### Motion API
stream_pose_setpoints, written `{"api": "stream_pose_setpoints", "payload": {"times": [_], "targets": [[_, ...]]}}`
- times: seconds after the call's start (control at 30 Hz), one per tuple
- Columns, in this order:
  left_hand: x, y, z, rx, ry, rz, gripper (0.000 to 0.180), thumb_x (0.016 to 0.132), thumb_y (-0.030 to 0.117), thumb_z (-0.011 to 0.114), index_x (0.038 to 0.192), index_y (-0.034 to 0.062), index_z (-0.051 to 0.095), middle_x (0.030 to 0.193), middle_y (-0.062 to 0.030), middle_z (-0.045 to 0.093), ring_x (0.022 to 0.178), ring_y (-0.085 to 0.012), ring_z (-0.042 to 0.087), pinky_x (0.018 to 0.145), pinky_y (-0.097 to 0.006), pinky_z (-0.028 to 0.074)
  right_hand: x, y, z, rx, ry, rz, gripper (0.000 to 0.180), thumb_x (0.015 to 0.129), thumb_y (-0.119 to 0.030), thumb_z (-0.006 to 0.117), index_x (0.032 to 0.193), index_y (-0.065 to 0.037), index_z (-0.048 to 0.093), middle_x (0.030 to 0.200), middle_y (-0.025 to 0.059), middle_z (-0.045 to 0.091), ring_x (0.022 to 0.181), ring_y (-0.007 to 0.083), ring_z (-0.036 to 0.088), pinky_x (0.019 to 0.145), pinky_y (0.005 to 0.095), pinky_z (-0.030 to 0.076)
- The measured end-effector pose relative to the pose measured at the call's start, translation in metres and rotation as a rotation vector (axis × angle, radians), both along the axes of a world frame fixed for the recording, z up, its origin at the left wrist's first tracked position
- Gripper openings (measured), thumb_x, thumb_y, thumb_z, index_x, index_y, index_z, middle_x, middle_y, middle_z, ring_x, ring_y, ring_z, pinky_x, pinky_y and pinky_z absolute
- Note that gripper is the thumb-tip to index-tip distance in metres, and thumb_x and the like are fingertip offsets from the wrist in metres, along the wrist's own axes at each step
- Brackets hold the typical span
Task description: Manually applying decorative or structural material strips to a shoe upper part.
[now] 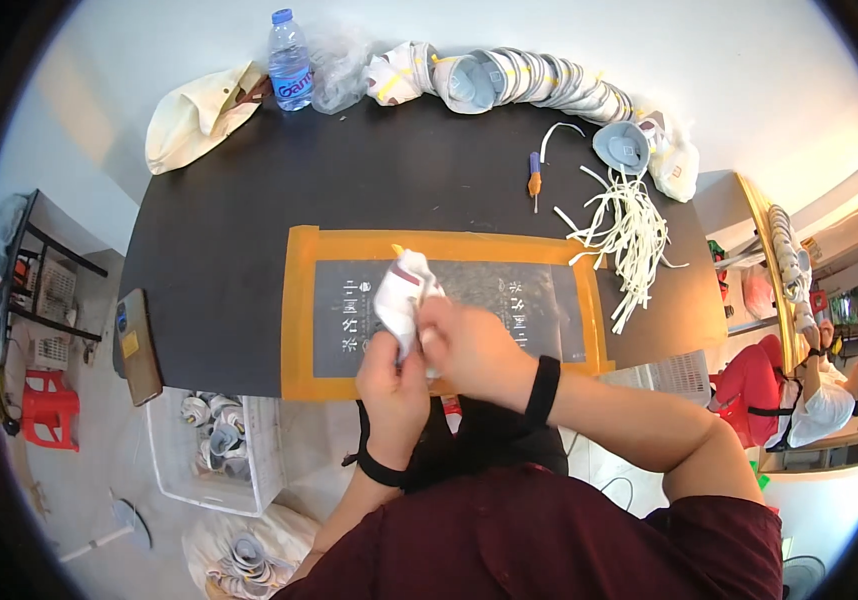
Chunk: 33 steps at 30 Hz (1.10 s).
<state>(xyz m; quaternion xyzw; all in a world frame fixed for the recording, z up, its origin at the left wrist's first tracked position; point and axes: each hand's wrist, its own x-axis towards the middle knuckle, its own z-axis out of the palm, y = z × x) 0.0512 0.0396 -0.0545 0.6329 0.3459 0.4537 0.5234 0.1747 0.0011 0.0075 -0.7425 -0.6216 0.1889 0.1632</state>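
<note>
A small white fabric piece with a maroon patch and a yellow tip is held up over the near part of the table. It looks like a shoe upper, though folds and fingers hide much of it. My left hand pinches its lower end, thumb uppermost. From the right, my right hand closes on its side with bent fingers. Beneath both hands lies a dark printed sheet, framed by orange tape on the black table.
Nested white-grey fabric pieces line the back edge, beside a water bottle and a cream bag. Pale strips and a screwdriver lie right; a phone left. A white crate stands below. Another person sits far right.
</note>
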Motion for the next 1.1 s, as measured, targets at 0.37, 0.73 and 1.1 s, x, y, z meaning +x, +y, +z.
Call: {"api": "stream_pose_setpoints", "payload": {"times": [0.37,0.73,1.1], "targets": [[0.004,0.001,0.004,-0.111,-0.097,-0.037,0.015,0.095,0.010,0.058,0.105,-0.0018,0.057,0.090,-0.0067,0.062,0.081,-0.0107,0.056,0.072,-0.029,0.048,-0.014,-0.030,0.023,0.082,0.352,-0.259,0.018,0.093,-0.019,0.054,0.100,-0.003,0.056,0.085,0.0217,0.065,0.077,0.0399,0.064,0.068,0.0429,0.051],[-0.021,0.004,0.025,-0.814,-0.579,-0.483,0.035,0.095,0.005,0.055,0.130,0.0009,0.050,0.128,-0.0093,0.058,0.116,-0.0189,0.058,0.100,-0.036,0.046,0.035,-0.046,0.055,0.271,0.730,-0.261,0.013,0.090,-0.013,0.060,0.098,-0.003,0.059,0.088,0.0091,0.061,0.079,0.0206,0.058,0.074,0.0298,0.047],[-0.029,-0.019,0.018,-0.871,-0.518,-0.372,0.031,0.094,0.007,0.061,0.123,0.0042,0.052,0.119,-0.0068,0.060,0.109,-0.0170,0.059,0.095,-0.035,0.049,0.017,-0.045,-0.012,0.085,0.891,-0.227,0.015,0.081,-0.006,0.064,0.094,-0.001,0.068,0.092,0.0096,0.059,0.092,0.0213,0.059,0.082,0.0320,0.047]]}}
